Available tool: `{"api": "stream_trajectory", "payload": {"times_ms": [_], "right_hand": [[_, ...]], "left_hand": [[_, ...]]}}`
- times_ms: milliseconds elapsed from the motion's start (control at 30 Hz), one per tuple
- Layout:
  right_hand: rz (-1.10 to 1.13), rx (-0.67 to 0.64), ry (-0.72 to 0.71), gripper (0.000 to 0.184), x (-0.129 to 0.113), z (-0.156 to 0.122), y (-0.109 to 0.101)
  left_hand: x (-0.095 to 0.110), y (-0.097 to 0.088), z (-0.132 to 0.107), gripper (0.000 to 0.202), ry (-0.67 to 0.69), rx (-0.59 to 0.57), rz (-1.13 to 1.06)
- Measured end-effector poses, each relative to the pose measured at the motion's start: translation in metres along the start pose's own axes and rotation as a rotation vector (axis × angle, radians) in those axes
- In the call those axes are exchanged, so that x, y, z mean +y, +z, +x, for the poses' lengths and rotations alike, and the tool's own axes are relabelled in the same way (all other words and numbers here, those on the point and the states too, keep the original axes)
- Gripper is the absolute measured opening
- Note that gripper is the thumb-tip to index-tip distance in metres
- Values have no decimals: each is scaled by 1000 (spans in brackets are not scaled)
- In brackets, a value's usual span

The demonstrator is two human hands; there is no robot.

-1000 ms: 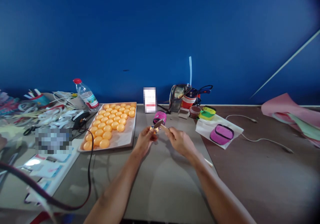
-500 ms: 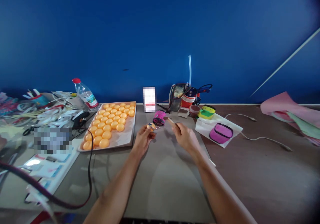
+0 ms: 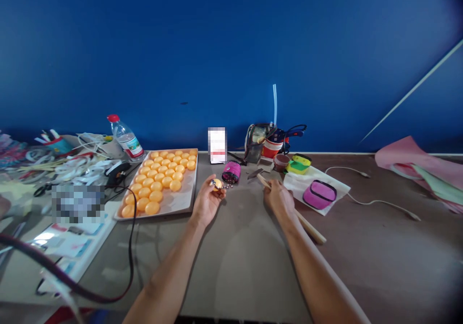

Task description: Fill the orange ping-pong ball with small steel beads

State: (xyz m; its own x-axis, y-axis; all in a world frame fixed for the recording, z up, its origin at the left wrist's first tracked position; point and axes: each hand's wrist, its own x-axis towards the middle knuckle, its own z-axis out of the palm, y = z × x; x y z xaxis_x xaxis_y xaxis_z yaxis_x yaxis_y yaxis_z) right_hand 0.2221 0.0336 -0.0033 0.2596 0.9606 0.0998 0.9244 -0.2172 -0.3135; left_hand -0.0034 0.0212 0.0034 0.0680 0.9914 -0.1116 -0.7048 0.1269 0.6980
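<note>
The left hand (image 3: 207,202) was cupped palm-up, its fingers closed on a small orange plastic ball (image 3: 217,184) held just above the grey table top (image 3: 235,261). Something silvery and beaded hung from the ball, too small to make out. The right hand (image 3: 279,199) lay over a long wooden-handled tool (image 3: 309,226) resting on the table. Its fingers hid the handle, so its grip was unclear. The tool's dark head was blurred. A pink round pot (image 3: 231,171) lay between them. A shallow pale tray (image 3: 181,207) of orange balls sat left.
</note>
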Motion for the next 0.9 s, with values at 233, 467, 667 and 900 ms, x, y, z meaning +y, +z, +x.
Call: {"api": "stream_trajectory", "payload": {"times_ms": [233,467,667,900], "right_hand": [[-58,-17,-37,21,0,-1,4],[-66,70,-67,22,0,-5,4],[140,175,-356,31,-26,-18,8],[176,-160,-874,49,-67,-46,25]], "left_hand": [[3,4,-2,40,8,16,-14],[-1,3,-1,39,21,32,75],[1,2,-1,42,68,77,101],[-1,2,1,42,179,171,127]]}}
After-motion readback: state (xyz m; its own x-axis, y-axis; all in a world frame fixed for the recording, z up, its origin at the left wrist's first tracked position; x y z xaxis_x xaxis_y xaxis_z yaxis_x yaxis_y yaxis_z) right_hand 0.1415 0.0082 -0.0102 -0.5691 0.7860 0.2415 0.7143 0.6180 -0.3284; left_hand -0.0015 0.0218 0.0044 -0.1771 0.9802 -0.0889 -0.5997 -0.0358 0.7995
